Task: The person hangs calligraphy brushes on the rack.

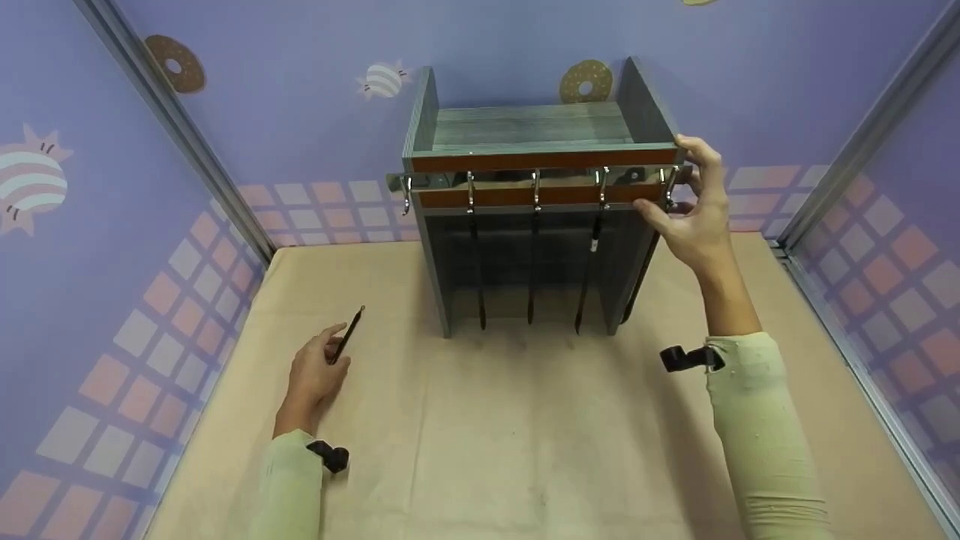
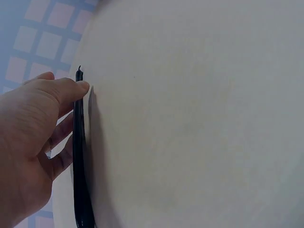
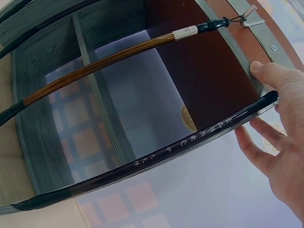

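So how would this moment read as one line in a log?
left hand: holds black brush on table | right hand: at rightmost hook of rack, fingers on hanging brush

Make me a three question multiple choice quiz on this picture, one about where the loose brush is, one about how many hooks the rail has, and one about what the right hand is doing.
1. Where is the brush that is off the rack?
A. on top of the rack
B. at the left hand, over the table
C. against the right wall

2. How many hooks does the rail carry?
A. five
B. two
C. eight

3. What is the right hand doing?
A. lying flat on the table
B. holding the black brush at the rightmost hook
C. gripping the left sleeve

Answers: 1 B, the left fingers hold it beside the tabletop. 2 A, five hooks show along the rail. 3 B, its fingers are at that brush's top end.
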